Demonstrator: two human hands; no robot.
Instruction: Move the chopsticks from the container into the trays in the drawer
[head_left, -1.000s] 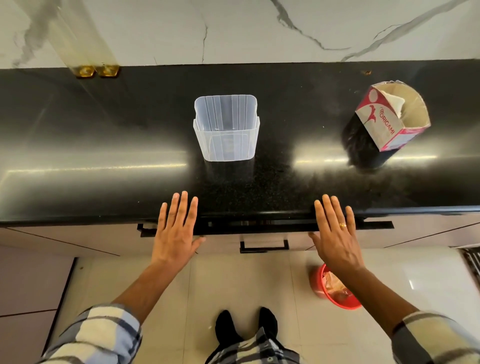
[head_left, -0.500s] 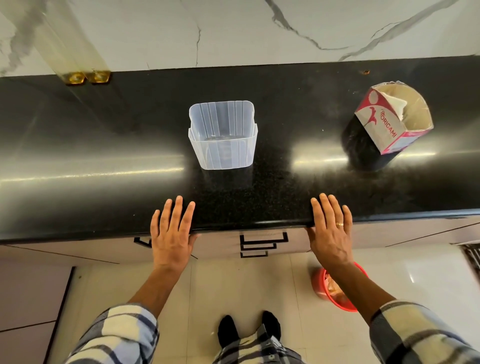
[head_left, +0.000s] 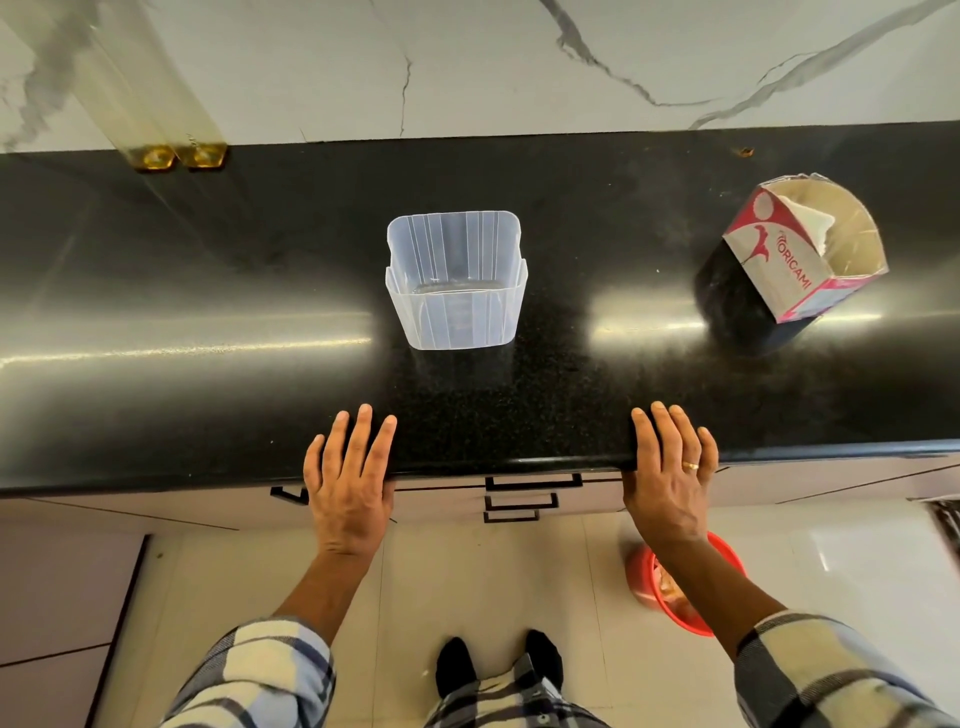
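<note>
A clear plastic container (head_left: 456, 280) stands upright in the middle of the black countertop (head_left: 208, 291); I see no chopsticks in it. Below the counter's front edge the drawer front (head_left: 441, 501) sits flush and shut, with black handles (head_left: 532, 481) showing between my hands. My left hand (head_left: 349, 480) lies flat with fingers spread, fingertips on the counter edge and palm over the drawer front. My right hand (head_left: 670, 480), wearing a ring, rests the same way further right. Both hands hold nothing. The trays are hidden inside the drawer.
A red-and-white tissue box (head_left: 800, 249) lies tilted at the right of the counter. A red bin (head_left: 680, 587) stands on the tiled floor under my right forearm. A marble wall backs the counter, with two brass fittings (head_left: 179, 156) at the back left.
The drawer, open by a dark gap a second ago, has slid in and now sits shut. Both hands moved forward with it and rest at the counter edge.
</note>
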